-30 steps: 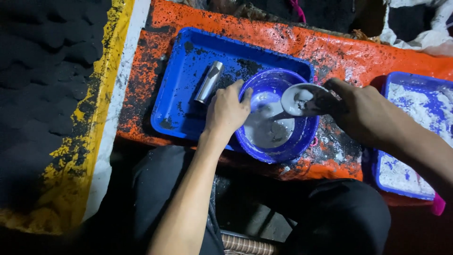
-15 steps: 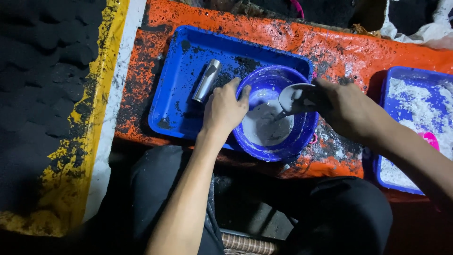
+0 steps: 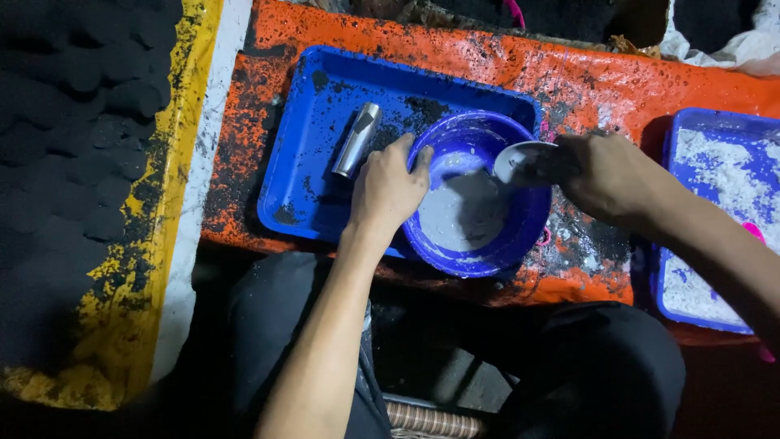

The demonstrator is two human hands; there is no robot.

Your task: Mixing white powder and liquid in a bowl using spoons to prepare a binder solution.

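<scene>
**Hands at a blue bowl of grey powder**

At the far left lies a dark, lumpy surface [image 3: 73,146], edged by a worn yellow stripe [image 3: 154,244] and a white one beside it. Next comes an orange bench [image 3: 569,81], heavily spattered with black. On it sits a blue tray [image 3: 317,106], its floor smeared with dark residue. A metal tube [image 3: 357,140] lies tilted in the tray, just left of the left hand and apart from it.

The left hand [image 3: 388,189] grips the near-left rim of a blue bowl [image 3: 520,236] — thumb over the edge, fingers curled on the outside wall. The bowl rests on the tray's right part and holds pale grey powder [image 3: 459,213], with streaks up its inner wall.

Over the bowl's right rim hangs a small scoop [image 3: 520,162], its round, grey-coated face tilted toward the bowl's middle. The right hand [image 3: 613,175] is clenched around the scoop's handle end, which the fingers hide.

Further right — near the picture's edge — stands a second blue tray [image 3: 674,317] filled with white powder [image 3: 723,162], the right forearm crossing above it. A pink object [image 3: 754,232] peeks out beside that forearm; what it is cannot be told. Below, the person's dark trousers [image 3: 601,374] fill the foreground.
</scene>
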